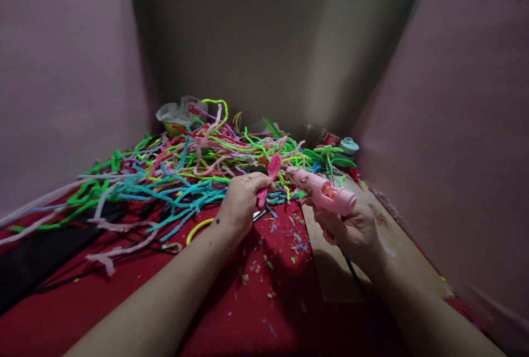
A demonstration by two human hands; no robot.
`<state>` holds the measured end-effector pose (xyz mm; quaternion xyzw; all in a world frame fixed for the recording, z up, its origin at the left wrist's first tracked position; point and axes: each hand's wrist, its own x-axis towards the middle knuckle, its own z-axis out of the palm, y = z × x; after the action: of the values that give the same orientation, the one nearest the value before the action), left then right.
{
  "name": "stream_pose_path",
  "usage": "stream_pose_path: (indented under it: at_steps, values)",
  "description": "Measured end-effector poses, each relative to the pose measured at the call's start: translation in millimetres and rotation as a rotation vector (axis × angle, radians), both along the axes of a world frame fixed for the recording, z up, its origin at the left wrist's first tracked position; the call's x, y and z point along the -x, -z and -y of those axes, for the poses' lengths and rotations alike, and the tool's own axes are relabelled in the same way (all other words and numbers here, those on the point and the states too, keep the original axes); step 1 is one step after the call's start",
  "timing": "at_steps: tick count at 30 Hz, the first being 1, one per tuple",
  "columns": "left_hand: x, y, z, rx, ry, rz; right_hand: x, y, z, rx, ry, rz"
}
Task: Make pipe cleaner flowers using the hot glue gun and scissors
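My left hand [242,203] is closed on a pink pipe-cleaner piece [274,166], a flat rounded shape whose lower end pokes out under the fingers. In my right hand [351,230] is a pink glue gun [320,189], its nozzle end aimed left toward the pink piece, with a small gap between them. Brown marks cover the front of the gun, and orange shows through a cut-out in its body. Below my left wrist lie scissors with a yellow handle [198,229], partly hidden by the arm.
A tangled heap of coloured pipe cleaners [206,161] spreads across the red cloth [231,313]. Fuzzy scraps [297,238] are scattered midway. A wooden board [330,269] lies under my right hand. Behind it stand a green pipe-cleaner plant [328,153] and a mint container [349,146]. Pink walls flank both sides.
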<state>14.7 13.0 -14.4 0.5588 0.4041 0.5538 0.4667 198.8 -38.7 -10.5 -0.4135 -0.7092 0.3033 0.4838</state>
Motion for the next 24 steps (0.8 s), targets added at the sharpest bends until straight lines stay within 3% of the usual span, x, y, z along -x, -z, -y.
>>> stream_pose_path:
  at_steps: [10, 24]
  values:
    - [1, -9.7, 4, -0.060, -0.056, -0.109, -8, 13.9, -4, -0.043, 0.061, 0.037]
    - [2, -7.7, 2, -0.135, -0.069, -0.156, -3, 3.9, 1, 0.062, 0.006, 0.027]
